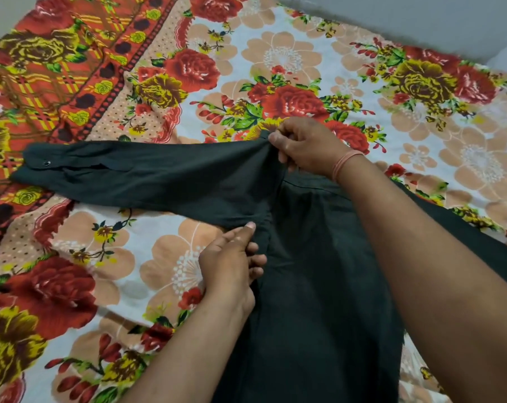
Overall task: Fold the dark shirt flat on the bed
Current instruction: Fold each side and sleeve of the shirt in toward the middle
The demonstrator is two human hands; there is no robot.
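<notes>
The dark shirt [313, 266] lies on the flowered bed sheet [106, 242], its body running toward me. One long sleeve [147, 175] stretches out to the left, its buttoned cuff at the far left end. My right hand [307, 146] pinches the cloth at the shoulder seam, at the top of the sleeve. My left hand [232, 266] pinches the cloth at the underarm, below the sleeve. My right forearm crosses over the shirt's body and hides part of it.
The sheet's red patterned border [42, 82] runs along the left side. A grey wall [421, 18] stands beyond the far edge of the bed.
</notes>
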